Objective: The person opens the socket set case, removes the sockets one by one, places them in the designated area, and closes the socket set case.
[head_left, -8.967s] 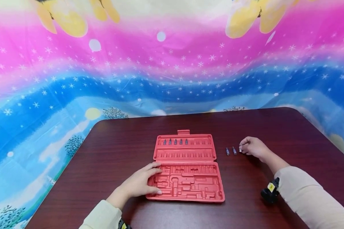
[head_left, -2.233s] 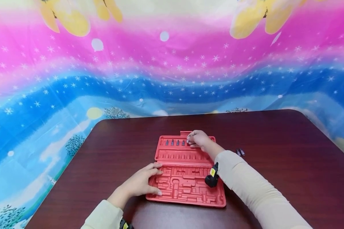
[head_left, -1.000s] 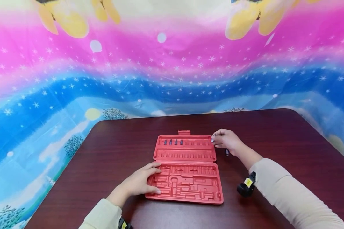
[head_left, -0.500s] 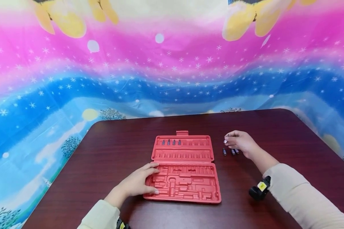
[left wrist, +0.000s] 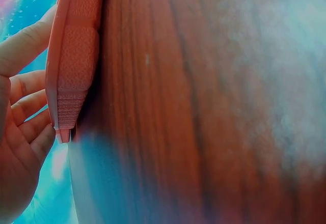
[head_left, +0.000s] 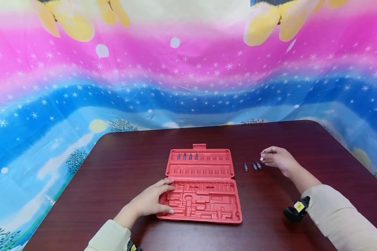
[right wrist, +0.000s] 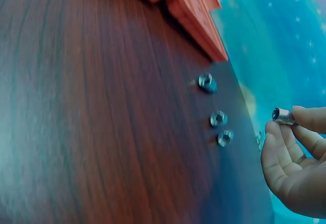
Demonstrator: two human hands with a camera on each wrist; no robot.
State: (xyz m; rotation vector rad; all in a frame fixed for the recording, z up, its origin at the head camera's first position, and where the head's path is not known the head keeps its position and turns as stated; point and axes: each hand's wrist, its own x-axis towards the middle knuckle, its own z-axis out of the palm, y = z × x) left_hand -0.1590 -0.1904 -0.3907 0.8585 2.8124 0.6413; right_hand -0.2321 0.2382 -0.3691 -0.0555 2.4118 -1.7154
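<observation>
Two hands are at work on the dark worktop. Nearest, the left hand rests its fingers on the near left edge of the open red case, its grip relaxed and flat, just as it lay seconds ago. Farther out, the right hand pinches a small socket between thumb and fingertip, just beside three sockets standing in a row on the worktop. Two seconds ago that hand was at the case's far row beside five pieces; now four bits remain there, so one piece appears to have been taken out and carried over to the row.
</observation>
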